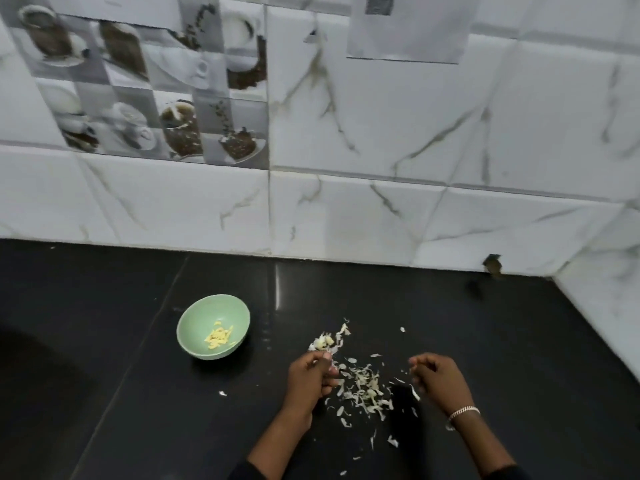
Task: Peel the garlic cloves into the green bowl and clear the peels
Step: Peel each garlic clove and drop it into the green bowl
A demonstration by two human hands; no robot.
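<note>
A green bowl [213,326] stands on the black counter and holds several peeled yellowish garlic cloves [219,337]. To its right lies a small clump of unpeeled garlic cloves [323,342]. My left hand [311,377] sits just below that clump with fingers curled, pinching something small at its fingertips that I cannot make out. A scatter of garlic peels [363,388] lies between my hands. My right hand [438,381], with a bracelet on the wrist, hovers at the right of the peels with fingers curled; a thin peel hangs beneath it.
A marble-patterned tiled wall [381,202] runs along the back and turns forward at the right. Stray peel bits [223,393] lie apart from the pile on the black counter [138,410]. A dark sink hollow [31,386] sits at the left.
</note>
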